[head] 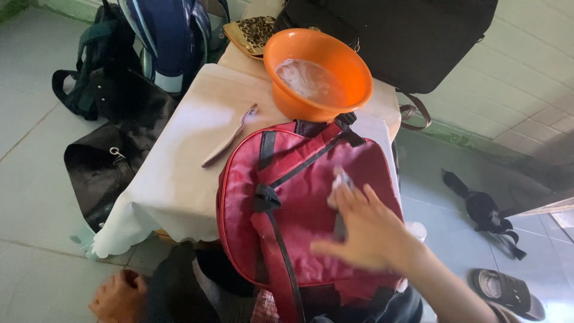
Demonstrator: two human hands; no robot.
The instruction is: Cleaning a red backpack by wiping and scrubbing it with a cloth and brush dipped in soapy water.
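Right hand (362, 230), blurred, presses a small pale cloth (339, 182) with spread fingers onto the red backpack (299, 203) at frame centre, which lies on the bench (179, 167). Left hand (116, 296), lower left, is curled; whether it holds anything I cannot tell. Above the backpack stands an orange basin (317, 72); a toothbrush (230, 136) lies to its left.

A cloth-covered table (179, 179) carries a red backpack (299, 197), orange basin (317, 72) and toothbrush (230, 136).

Orange basin (318, 72), toothbrush (230, 136), sandal (507, 293)
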